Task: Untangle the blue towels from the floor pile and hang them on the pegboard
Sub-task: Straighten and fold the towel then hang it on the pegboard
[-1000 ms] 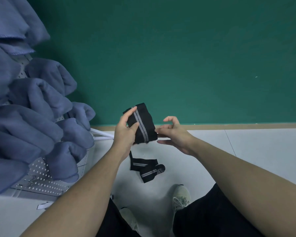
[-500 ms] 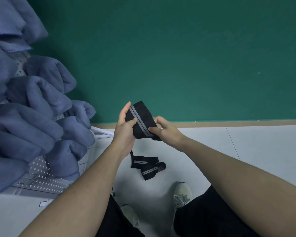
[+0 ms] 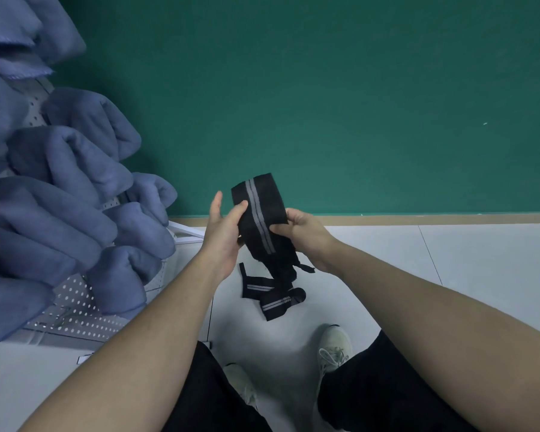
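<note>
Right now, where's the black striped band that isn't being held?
In the head view, the loose black striped band lies on the white floor just below both hands, ahead of the white shoes.

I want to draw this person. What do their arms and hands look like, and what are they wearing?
Both forearms are bare, with no sleeves showing. The left hand and right hand wear no gloves, and no rings or watch can be seen. Lower down are black trousers and white lace-up sneakers.
</note>
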The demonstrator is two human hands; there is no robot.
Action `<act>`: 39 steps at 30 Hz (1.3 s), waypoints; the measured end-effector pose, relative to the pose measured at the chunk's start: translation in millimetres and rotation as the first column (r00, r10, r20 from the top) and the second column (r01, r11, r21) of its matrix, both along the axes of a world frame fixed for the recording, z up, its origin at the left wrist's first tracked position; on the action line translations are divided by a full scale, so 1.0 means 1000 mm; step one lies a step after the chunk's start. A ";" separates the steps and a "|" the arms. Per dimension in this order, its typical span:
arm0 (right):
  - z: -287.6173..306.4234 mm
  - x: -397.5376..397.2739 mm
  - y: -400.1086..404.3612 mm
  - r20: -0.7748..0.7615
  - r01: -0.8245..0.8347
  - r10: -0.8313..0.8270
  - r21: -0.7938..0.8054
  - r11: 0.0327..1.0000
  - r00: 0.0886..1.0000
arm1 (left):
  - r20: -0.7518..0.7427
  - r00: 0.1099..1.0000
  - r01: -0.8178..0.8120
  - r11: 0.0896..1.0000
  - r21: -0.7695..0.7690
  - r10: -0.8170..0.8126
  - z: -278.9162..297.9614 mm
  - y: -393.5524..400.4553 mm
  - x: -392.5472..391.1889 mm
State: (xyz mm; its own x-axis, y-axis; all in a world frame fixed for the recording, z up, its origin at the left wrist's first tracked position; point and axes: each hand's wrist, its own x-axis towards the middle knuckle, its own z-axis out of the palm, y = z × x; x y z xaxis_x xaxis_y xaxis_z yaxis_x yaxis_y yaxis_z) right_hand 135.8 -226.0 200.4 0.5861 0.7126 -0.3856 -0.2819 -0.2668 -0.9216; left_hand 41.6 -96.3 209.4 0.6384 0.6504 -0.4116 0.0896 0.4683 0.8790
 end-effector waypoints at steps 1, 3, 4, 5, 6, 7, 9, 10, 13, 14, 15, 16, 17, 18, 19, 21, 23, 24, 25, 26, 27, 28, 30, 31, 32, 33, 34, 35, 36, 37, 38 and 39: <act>0.000 0.001 0.002 -0.030 0.039 -0.038 0.021 0.999 0.999 | -0.061 0.997 0.040 0.999 0.010 -0.040 -0.002 0.001 -0.001; 0.001 0.000 0.004 -0.103 0.094 -0.089 0.047 0.994 0.991 | -0.135 0.981 0.136 0.990 -0.037 -0.140 -0.004 0.004 -0.002; 0.001 -0.001 0.005 -0.129 0.106 -0.100 0.043 0.993 0.987 | -0.165 0.968 0.184 0.981 -0.052 -0.191 -0.003 0.005 -0.004; 0.000 -0.002 0.007 -0.141 0.110 -0.105 0.028 0.994 0.984 | -0.192 0.954 0.222 0.973 -0.065 -0.230 -0.002 0.004 -0.006; 0.000 -0.004 0.008 -0.146 0.106 -0.103 0.013 0.994 0.984 | -0.226 0.941 0.244 0.968 -0.064 -0.252 -0.001 0.003 -0.007; -0.001 -0.006 0.010 -0.139 0.101 -0.100 -0.002 0.995 0.985 | -0.256 0.929 0.262 0.963 -0.054 -0.267 -0.002 0.003 -0.009; -0.002 -0.010 0.016 -0.106 0.084 -0.086 -0.024 0.996 0.991 | -0.279 0.921 0.278 0.960 -0.017 -0.272 -0.004 0.002 -0.013; -0.001 -0.013 0.020 -0.094 0.066 -0.069 -0.032 0.997 0.993 | -0.267 0.931 0.262 0.965 0.008 -0.250 -0.005 0.004 -0.016; 0.001 -0.021 0.028 -0.096 0.000 -0.006 -0.058 0.998 0.995 | -0.173 0.973 0.171 0.982 0.081 -0.155 -0.006 0.015 -0.021; 0.002 -0.024 0.030 -0.095 -0.022 0.015 -0.070 0.997 0.995 | -0.143 0.980 0.153 0.983 0.105 -0.137 -0.007 0.019 -0.024; 0.002 -0.026 0.032 -0.095 -0.033 0.025 -0.082 0.996 0.995 | -0.115 0.986 0.135 0.983 0.122 -0.121 -0.008 0.022 -0.028; 0.003 -0.029 0.035 -0.104 -0.035 0.026 -0.087 0.996 0.994 | -0.098 0.990 0.119 0.983 0.138 -0.106 -0.009 0.025 -0.032; 0.003 -0.030 0.038 -0.115 -0.027 0.017 -0.086 0.996 0.993 | -0.083 0.993 0.100 0.983 0.156 -0.088 -0.010 0.028 -0.038; 0.000 -0.030 0.042 -0.141 0.002 -0.011 -0.066 0.998 0.990 | -0.082 0.994 0.090 0.979 0.182 -0.076 -0.010 0.031 -0.045; -0.002 -0.030 0.045 -0.180 0.035 -0.040 -0.029 0.999 0.983 | -0.091 0.993 0.093 0.973 0.211 -0.075 -0.011 0.032 -0.054; -0.003 -0.032 0.049 -0.242 0.017 -0.006 0.044 0.999 0.970 | -0.145 0.984 0.136 0.955 0.264 -0.101 -0.014 0.033 -0.075; -0.003 -0.041 0.050 -0.243 -0.136 0.141 0.039 0.990 0.960 | -0.186 0.975 0.169 0.947 0.273 -0.120 -0.021 0.032 -0.097; -0.006 -0.047 0.052 -0.230 -0.227 0.223 0.008 0.974 0.947 | -0.201 0.972 0.176 0.948 0.266 -0.125 -0.026 0.032 -0.107; -0.011 -0.053 0.054 -0.222 -0.291 0.279 -0.021 0.957 0.934 | -0.213 0.969 0.181 0.946 0.269 -0.125 -0.029 0.032 -0.116; -0.017 -0.060 0.058 -0.230 -0.319 0.301 -0.043 0.947 0.926 | -0.230 0.966 0.179 0.943 0.281 -0.114 -0.030 0.032 -0.125; -0.023 -0.067 0.063 -0.249 -0.325 0.302 -0.053 0.944 0.920 | -0.242 0.965 0.173 0.938 0.299 -0.101 -0.031 0.033 -0.133; -0.026 -0.075 0.069 -0.277 -0.326 0.302 -0.044 0.944 0.912 | -0.249 0.965 0.158 0.935 0.317 -0.079 -0.032 0.035 -0.142; -0.027 -0.088 0.080 -0.329 -0.329 0.310 0.000 0.944 0.892 | -0.248 0.968 0.117 0.931 0.345 -0.030 -0.030 0.038 -0.161; -0.028 -0.094 0.086 -0.341 -0.340 0.326 0.018 0.940 0.882 | -0.242 0.970 0.094 0.929 0.359 -0.004 -0.029 0.039 -0.171; -0.028 -0.101 0.091 -0.344 -0.355 0.345 0.034 0.934 0.873 | -0.232 0.973 0.067 0.927 0.370 0.022 -0.028 0.040 -0.180; -0.028 -0.107 0.096 -0.346 -0.369 0.362 0.047 0.928 0.866 | -0.214 0.976 0.041 0.926 0.376 0.044 -0.027 0.040 -0.190; -0.028 -0.114 0.100 -0.348 -0.382 0.377 0.058 0.922 0.858 | -0.190 0.980 0.017 0.926 0.376 0.059 -0.026 0.041 -0.200; -0.027 -0.120 0.105 -0.350 -0.393 0.391 0.068 0.917 0.851 | -0.168 0.983 -0.003 0.927 0.375 0.071 -0.025 0.042 -0.209; -0.027 -0.127 0.109 -0.351 -0.406 0.407 0.082 0.910 0.843 | -0.156 0.984 -0.018 0.926 0.377 0.083 -0.025 0.044 -0.218; -0.027 -0.134 0.114 -0.352 -0.416 0.421 0.093 0.904 0.836 | -0.149 0.984 -0.034 0.924 0.381 0.098 -0.026 0.047 -0.226; -0.027 -0.140 0.118 -0.355 -0.425 0.432 0.103 0.900 0.829 | -0.144 0.983 -0.053 0.921 0.385 0.117 -0.027 0.049 -0.234; -0.027 -0.147 0.123 -0.362 -0.432 0.442 0.113 0.895 0.821 | -0.137 0.980 -0.080 0.918 0.388 0.143 -0.027 0.053 -0.241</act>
State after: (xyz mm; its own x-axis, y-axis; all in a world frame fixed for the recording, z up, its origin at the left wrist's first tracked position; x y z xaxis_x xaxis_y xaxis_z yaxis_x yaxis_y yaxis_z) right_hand -11.1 -103.1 173.4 0.0288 0.8723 -0.4880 -0.4607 -0.4217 -0.7809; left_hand -198.9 -43.5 182.2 0.4991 0.8407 -0.2100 0.2098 0.1179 0.9706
